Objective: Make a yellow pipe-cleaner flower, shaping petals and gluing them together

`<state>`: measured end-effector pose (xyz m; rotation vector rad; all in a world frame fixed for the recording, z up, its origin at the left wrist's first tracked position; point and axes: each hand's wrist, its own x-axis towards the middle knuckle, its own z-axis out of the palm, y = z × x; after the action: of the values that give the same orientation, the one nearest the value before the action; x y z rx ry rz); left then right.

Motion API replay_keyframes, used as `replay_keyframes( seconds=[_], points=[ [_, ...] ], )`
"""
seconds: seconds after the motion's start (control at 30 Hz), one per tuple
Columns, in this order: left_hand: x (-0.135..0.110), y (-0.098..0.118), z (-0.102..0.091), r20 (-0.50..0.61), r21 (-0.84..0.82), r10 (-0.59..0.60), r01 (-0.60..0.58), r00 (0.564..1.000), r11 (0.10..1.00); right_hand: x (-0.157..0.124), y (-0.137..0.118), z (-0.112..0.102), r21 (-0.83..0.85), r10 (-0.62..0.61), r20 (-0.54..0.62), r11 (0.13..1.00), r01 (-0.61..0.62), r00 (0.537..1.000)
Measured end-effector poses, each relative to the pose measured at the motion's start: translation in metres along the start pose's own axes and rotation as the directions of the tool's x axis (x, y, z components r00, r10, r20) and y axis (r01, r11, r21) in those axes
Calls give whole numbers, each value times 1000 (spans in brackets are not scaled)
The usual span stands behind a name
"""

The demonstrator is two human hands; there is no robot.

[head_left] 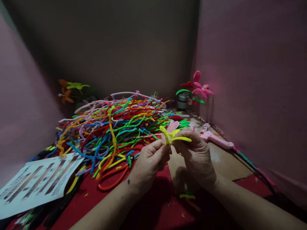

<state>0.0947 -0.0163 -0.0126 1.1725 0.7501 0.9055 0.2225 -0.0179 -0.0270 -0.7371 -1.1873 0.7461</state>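
Note:
Between my two hands is a yellow pipe-cleaner flower (170, 136), its petals fanned outward and upward. My left hand (150, 159) pinches its base between thumb and fingertips. On the other side, my right hand (195, 156) has thumb and fingers closed at a yellow petal. Pink petals (173, 126) show just behind the flower; whether they touch it I cannot tell. A big heap of multicoloured pipe cleaners (124, 121) lies behind and left of my hands. Near my left wrist rest red-handled scissors (115, 180), partly covered by pipe cleaners.
A pink glue gun (218, 139) lies at right on a tan board (230, 163), its cord trailing right. Behind it, pink flowers (202, 90) stand by a grey container (182, 101). Orange flowers (66, 95) stand back left. A printed sheet (40, 182) lies left on red cloth (153, 204).

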Motion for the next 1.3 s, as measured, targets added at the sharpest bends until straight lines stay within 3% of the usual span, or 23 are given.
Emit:
replay_keyframes(
  seconds=[0.23,0.37,0.47,0.63,0.77,0.93,1.1,1.2,1.3],
  points=[
    [-1,0,-2,-74,149,178,-166,981,975,-2,-9,1,81,73,5,994,-73,997],
    [-4,-2,-3,-94,355,307,-256,947,899,-5,-8,-2,33,144,108,988,-149,984],
    [-6,-3,-2,-92,432,351,-280,932,857,-5,-8,-4,-1,108,149,994,-109,983],
    [-7,-3,-3,-80,439,357,-288,931,851,-4,-10,-7,44,88,187,994,-98,978],
    [-4,-3,-7,-29,354,309,-280,951,892,-3,-9,-11,80,68,217,993,-87,974],
    [-2,-4,-12,33,252,239,-239,971,938,1,-8,-14,101,141,255,980,-171,957],
    [1,-4,-12,27,229,219,-219,975,948,5,-10,-15,70,211,272,969,-238,939],
    [1,-3,-12,-1,271,259,-249,966,930,8,-10,-15,25,277,274,955,-294,921],
    [2,-1,-14,-65,334,362,-321,930,886,13,-9,-16,-67,376,244,926,-371,894]
  ],
)
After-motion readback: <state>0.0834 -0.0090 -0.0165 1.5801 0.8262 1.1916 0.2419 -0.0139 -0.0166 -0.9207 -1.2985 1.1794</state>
